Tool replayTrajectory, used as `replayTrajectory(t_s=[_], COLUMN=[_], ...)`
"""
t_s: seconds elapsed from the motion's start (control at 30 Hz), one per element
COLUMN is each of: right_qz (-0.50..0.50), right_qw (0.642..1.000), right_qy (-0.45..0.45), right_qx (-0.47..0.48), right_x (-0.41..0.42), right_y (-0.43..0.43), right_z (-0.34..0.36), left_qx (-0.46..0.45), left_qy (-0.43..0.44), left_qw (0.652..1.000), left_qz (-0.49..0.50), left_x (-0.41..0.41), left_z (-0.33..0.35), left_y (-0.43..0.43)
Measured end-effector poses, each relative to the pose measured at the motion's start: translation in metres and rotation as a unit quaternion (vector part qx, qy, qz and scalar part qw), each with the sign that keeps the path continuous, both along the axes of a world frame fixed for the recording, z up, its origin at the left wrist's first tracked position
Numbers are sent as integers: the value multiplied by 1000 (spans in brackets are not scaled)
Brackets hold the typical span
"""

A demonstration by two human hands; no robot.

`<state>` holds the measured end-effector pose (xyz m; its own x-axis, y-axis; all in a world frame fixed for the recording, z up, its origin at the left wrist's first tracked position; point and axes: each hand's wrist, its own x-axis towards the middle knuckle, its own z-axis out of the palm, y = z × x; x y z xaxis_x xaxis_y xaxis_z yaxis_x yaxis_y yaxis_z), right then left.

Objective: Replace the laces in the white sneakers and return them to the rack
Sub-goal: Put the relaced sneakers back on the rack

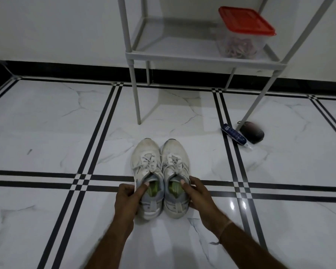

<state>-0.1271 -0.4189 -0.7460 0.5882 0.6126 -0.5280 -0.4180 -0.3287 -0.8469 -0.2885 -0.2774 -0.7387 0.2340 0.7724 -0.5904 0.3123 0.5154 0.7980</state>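
Note:
Two white sneakers stand side by side on the tiled floor, toes pointing away from me, both laced with white laces. My left hand [129, 199] grips the left sneaker [146, 167] at its collar, thumb inside the opening over the green insole. My right hand [197, 197] grips the right sneaker [176, 166] the same way, thumb hooked into the opening. The grey rack [182, 57] stands behind the shoes against the wall; the front part of its lowest shelf is bare.
A clear plastic box with a red lid [242, 33] sits on the rack's shelf at the right, with tangled laces or bands inside. On the floor by the rack's right front leg lie a dark blue packet [234, 133] and a dark rounded object [252, 132].

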Motion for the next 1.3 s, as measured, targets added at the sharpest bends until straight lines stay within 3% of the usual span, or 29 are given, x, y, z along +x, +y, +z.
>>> replayTrajectory(t_s=[0.2,0.37,0.57,0.83,1.03,1.3], right_qz=[-21,-31,-57,-75,-62,-98], right_qw=[999,999,998,997,998,991], right_qy=[39,19,21,25,0,-14], right_qx=[-17,-2,27,10,26,90], right_x=[28,37,15,-43,-27,45], right_y=[6,15,15,-17,12,85], right_z=[25,106,246,483,660,768], left_qx=[-26,-16,-5,-8,13,49], left_qy=[-26,-45,-78,-90,-132,-171], left_qw=[999,999,995,995,990,981], left_qz=[6,-25,-64,-43,-51,-73], left_x=[26,46,30,-27,-13,69], left_z=[21,95,223,472,652,758], left_y=[13,33,31,-3,23,101])
